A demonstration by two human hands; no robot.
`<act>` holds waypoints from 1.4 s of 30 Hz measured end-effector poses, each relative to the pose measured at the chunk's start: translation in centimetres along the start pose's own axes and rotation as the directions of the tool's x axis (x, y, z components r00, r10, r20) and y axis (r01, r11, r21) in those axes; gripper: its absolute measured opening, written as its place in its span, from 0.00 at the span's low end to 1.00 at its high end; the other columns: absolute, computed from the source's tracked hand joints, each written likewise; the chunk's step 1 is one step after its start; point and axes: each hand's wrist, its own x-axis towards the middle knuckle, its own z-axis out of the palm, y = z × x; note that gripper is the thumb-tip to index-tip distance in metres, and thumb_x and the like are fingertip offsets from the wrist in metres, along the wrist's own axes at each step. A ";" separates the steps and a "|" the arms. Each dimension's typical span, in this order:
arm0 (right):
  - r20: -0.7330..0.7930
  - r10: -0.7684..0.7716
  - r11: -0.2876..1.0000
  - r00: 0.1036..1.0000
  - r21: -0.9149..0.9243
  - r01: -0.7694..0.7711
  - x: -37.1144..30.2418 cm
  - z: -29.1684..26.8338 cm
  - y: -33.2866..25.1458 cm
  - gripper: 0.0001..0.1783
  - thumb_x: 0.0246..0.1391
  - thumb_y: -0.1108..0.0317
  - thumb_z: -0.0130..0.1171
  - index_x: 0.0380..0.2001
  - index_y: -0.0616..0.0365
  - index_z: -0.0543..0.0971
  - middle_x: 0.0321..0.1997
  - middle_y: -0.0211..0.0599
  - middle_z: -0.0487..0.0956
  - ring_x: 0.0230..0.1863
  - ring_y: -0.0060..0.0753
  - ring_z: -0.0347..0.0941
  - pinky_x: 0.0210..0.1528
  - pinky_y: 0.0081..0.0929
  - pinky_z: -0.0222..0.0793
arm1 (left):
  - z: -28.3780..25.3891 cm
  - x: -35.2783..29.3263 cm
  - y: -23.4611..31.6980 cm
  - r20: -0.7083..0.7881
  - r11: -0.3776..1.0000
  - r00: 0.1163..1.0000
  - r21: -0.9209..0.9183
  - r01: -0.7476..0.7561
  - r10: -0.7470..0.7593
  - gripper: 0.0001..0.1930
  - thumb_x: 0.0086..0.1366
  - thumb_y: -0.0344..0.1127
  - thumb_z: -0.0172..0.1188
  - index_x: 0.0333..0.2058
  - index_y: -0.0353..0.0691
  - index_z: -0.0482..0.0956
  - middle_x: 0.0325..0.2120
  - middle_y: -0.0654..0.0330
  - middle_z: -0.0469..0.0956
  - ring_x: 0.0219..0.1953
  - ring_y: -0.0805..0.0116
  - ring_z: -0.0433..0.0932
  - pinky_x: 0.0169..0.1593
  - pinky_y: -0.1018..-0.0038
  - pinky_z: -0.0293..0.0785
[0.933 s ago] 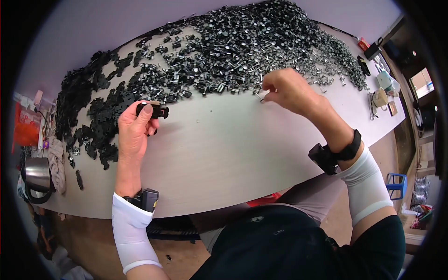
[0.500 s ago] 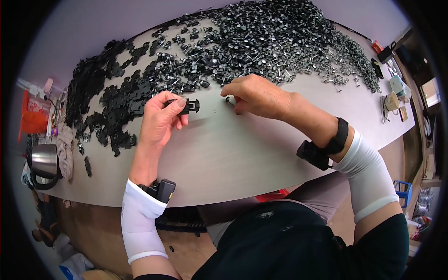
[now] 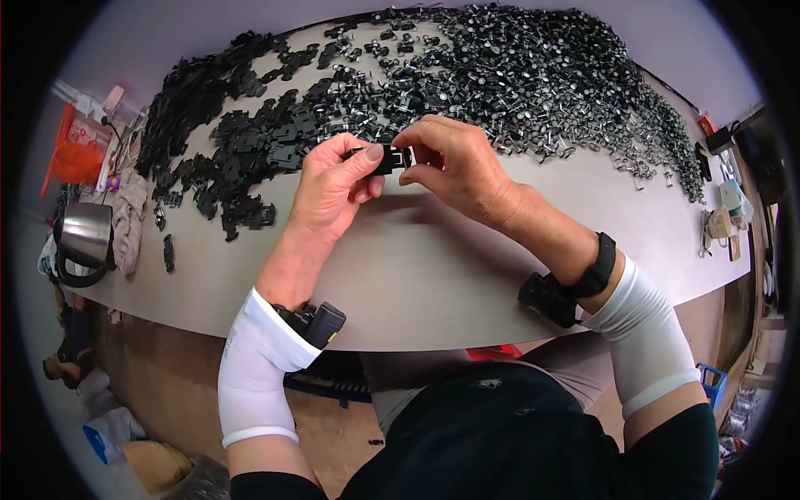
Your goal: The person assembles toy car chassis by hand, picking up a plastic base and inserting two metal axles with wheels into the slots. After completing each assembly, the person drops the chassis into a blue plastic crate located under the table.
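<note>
Over the middle of the table, my left hand (image 3: 325, 185) pinches a small black plastic part (image 3: 388, 160) between thumb and fingers. The part has a notched frame shape like a toy chassis. Close on its right is my right hand (image 3: 467, 167), thumb and fingers curled around a small metal pin (image 3: 409, 158) at the part's right end. My fingers partly cover the pin, and I cannot tell whether it is seated in the part. Behind my hands lies a pile of silver pins with round dark ends (image 3: 517, 75). Similar black plastic parts (image 3: 271, 137) are heaped to the left.
A single black part (image 3: 169, 253) lies at the table's left, near a steel kettle (image 3: 86, 233) and a beige cloth (image 3: 130, 221). An orange container (image 3: 77, 162) stands behind them. At the far right is a cup (image 3: 717, 223). A blue stool (image 3: 712, 385) stands beyond the table's right edge.
My right hand has brought the pin up against the right end of the black part. The gap between my hands has closed. The whole view has also shifted somewhat.
</note>
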 end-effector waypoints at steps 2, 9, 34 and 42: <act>-0.017 0.019 0.998 1.000 0.055 -0.018 -0.2 0.0 0.0 0.19 0.35 0.80 0.67 0.35 0.60 0.77 0.24 0.30 0.71 0.22 0.22 0.67 0.24 0.19 0.65 | 0.2 0.0 0.0 0.026 0.998 0.999 -0.055 -0.023 0.025 0.09 0.61 0.36 0.60 0.27 0.40 0.70 0.26 0.62 0.74 0.20 0.75 0.71 0.18 0.86 0.59; -0.157 -0.062 0.995 0.986 0.068 0.073 0.1 0.4 -0.5 0.17 0.34 0.77 0.67 0.33 0.61 0.77 0.22 0.35 0.71 0.23 0.31 0.69 0.25 0.26 0.67 | 0.2 0.4 0.7 0.176 0.991 0.979 -0.101 -0.083 0.100 0.10 0.60 0.38 0.61 0.29 0.40 0.71 0.28 0.62 0.74 0.22 0.75 0.73 0.19 0.86 0.62; 0.558 -0.140 0.988 0.818 0.137 0.075 -1.6 2.9 -3.3 0.13 0.46 0.73 0.59 0.37 0.65 0.77 0.32 0.50 0.78 0.35 0.50 0.75 0.39 0.37 0.71 | -3.8 -1.3 4.5 0.167 0.210 0.982 0.960 -0.183 0.094 0.14 0.44 0.21 0.64 0.34 0.36 0.80 0.22 0.62 0.69 0.24 0.73 0.69 0.30 0.77 0.67; 0.024 0.189 0.945 0.982 -0.277 -0.175 -1.0 -7.4 3.3 0.09 0.47 0.73 0.58 0.33 0.62 0.80 0.32 0.49 0.79 0.36 0.48 0.77 0.40 0.34 0.72 | -2.6 -0.7 3.9 0.428 -0.111 0.878 0.904 -0.413 0.215 0.12 0.47 0.20 0.62 0.31 0.31 0.71 0.26 0.58 0.70 0.32 0.61 0.71 0.37 0.70 0.68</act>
